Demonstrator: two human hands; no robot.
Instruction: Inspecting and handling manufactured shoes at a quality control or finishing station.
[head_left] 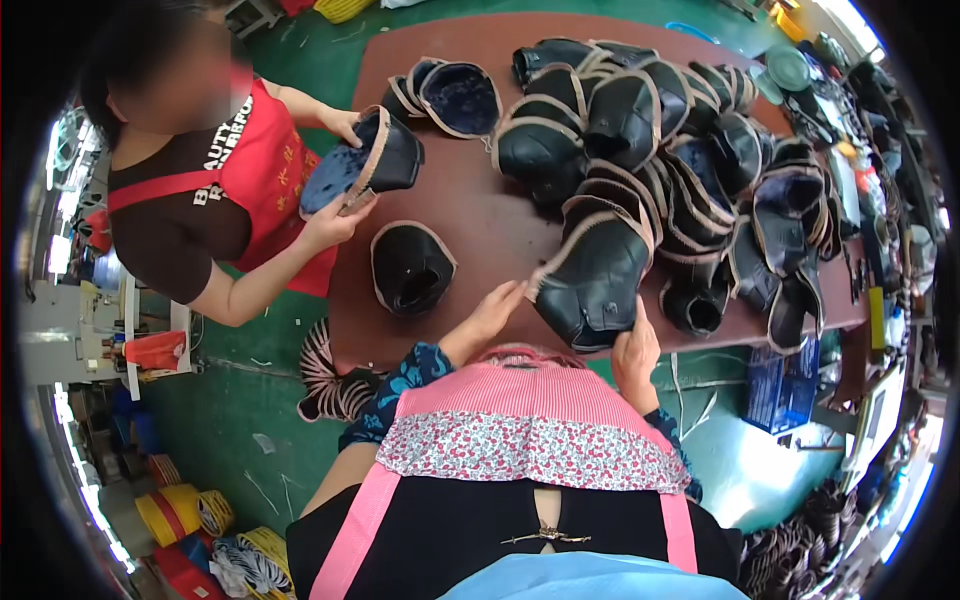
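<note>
I hold a black boot upper [592,278] with tan edging at the near edge of a dark red table [480,215]. My left hand [495,308] pinches its tan rim on the left side. My right hand [636,352] grips its lower right corner. A single black upper [410,265] lies just left of my left hand. Across the table on the left, a co-worker in a red apron holds another black upper with a blue lining [362,160] in both hands.
A big heap of black uppers [660,130] covers the right half of the table. Two more uppers [450,95] lie at the far side. A blue box [783,385] sits under the table's right end. Yellow and red coils [185,510] lie on the green floor.
</note>
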